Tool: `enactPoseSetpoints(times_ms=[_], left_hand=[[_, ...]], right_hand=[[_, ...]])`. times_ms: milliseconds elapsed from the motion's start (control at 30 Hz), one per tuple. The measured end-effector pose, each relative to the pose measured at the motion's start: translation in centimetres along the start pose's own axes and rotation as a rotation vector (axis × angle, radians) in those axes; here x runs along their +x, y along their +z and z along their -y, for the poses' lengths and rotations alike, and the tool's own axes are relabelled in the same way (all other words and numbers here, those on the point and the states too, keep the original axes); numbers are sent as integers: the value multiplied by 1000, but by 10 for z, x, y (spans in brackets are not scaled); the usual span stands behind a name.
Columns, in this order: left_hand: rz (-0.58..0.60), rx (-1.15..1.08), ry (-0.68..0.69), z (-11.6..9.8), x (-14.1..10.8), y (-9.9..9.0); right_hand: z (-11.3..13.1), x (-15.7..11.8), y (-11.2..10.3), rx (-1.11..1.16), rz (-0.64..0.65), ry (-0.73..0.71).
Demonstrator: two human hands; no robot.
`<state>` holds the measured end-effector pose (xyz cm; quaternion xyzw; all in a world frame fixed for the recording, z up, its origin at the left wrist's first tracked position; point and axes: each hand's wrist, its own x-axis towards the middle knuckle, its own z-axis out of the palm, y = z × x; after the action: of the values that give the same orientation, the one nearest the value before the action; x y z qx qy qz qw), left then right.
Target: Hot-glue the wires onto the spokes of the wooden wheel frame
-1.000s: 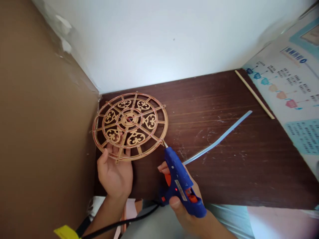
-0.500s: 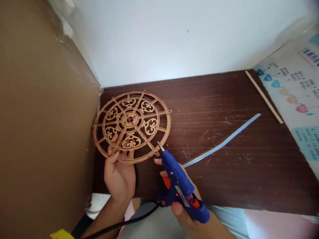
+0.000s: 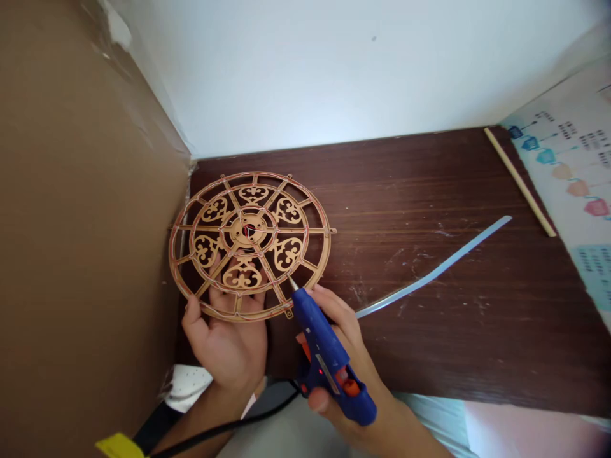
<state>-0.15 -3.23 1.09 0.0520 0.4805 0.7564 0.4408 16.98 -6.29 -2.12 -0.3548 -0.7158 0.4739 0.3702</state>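
Note:
My left hand [image 3: 224, 346] holds up a round laser-cut wooden wheel [image 3: 251, 229] from beneath, its fingers spread behind the lower part. The wheel has spokes, heart-shaped scrollwork and thin red lines along its ribs. My right hand [image 3: 358, 375] grips a blue hot glue gun [image 3: 324, 359] with an orange trigger. The gun's metal nozzle [image 3: 292, 283] points at the wheel's lower right spokes, inside the rim. Whether the tip touches the wood is hard to tell.
A translucent glue stick [image 3: 434, 270] lies on the dark wood table [image 3: 420, 178], with a thin wooden dowel [image 3: 520, 181] at the far right on a printed sheet [image 3: 568, 172]. Brown cardboard [image 3: 81, 254] stands left, a white wall [image 3: 334, 76] behind. A black cable [image 3: 229, 426] runs from the gun.
The wheel has turned clockwise in my left hand. The glue gun's nozzle has moved left, from the rim to inside it. The view has shifted slightly.

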Motion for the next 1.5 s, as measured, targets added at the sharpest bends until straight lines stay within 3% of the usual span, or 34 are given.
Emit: enactPoseSetpoints(times_ms=[200,533,700,1000,1500], left_hand=[[94,96,-39,6,-3,-3],[-44,156,-56,7,-1,6],[-79,186,-75,9,0,8],[-52,206,-51,9,3,4],[-92,250,38,15,1,4]], right_hand=[[1,7,-3,18,61,-21],[-2,7,-5,-2,123,-67],[1,13,-7,80,147,-23],[6,13,1,138,115,29],[11,21,-1,-15,128,33]])
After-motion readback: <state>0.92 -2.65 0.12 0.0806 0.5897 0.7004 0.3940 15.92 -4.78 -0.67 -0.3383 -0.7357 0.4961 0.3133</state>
